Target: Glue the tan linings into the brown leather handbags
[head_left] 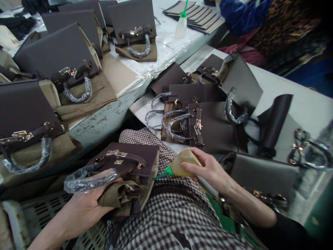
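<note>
On my lap rests a dark brown handbag (145, 158) with gold clasps and a plastic-wrapped handle (90, 180). My left hand (91, 198) grips it from below, by its bunched olive lining (122, 196); some of the fingers are hidden behind the handle and cloth. In my right hand (201, 165) is a yellowish squeeze bottle (183, 161), tipped to the left. Its green nozzle (162, 173) points at the open side edge of the handbag, and whether the tip touches is too fine to tell.
Several similar handbags (59, 52) stand on the white table (166, 52) at left. A second squeeze bottle (181, 26) stands near stacked flat panels (196, 15). More bags (213, 121) crowd the right-hand table (309, 93). A plastic basket (49, 211) sits at lower left.
</note>
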Tool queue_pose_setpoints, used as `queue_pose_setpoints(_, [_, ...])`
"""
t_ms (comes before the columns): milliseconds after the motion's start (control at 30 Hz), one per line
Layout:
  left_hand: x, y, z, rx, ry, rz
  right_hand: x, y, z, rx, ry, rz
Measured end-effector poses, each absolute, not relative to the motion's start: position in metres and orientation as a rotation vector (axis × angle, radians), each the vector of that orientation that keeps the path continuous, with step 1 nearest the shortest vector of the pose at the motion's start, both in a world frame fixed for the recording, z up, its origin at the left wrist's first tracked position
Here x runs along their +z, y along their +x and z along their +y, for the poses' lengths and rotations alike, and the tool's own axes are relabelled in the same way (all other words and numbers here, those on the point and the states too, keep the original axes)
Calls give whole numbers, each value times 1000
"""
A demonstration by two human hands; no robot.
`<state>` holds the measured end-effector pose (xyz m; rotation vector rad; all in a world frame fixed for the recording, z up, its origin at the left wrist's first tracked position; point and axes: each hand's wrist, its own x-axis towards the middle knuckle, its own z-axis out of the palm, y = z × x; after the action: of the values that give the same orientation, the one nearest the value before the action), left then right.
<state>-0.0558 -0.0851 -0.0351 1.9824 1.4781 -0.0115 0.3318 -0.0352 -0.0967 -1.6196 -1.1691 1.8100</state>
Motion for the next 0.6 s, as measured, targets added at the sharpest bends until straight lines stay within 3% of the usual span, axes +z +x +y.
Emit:
queue_pose_setpoints(400, [-27, -48, -70, 88, 1818, 1526, -120, 333, -36, 1273, -1643, -1671])
queue_pose_setpoints(500, [-30, -49, -70, 41, 1905, 1482, -113, 337, -29, 1373, -1583, -1679])
queue_pose_setpoints(600, [-34, -51, -72, 20, 1983, 1456, -110, 342, -22, 1782, -1479, -1369])
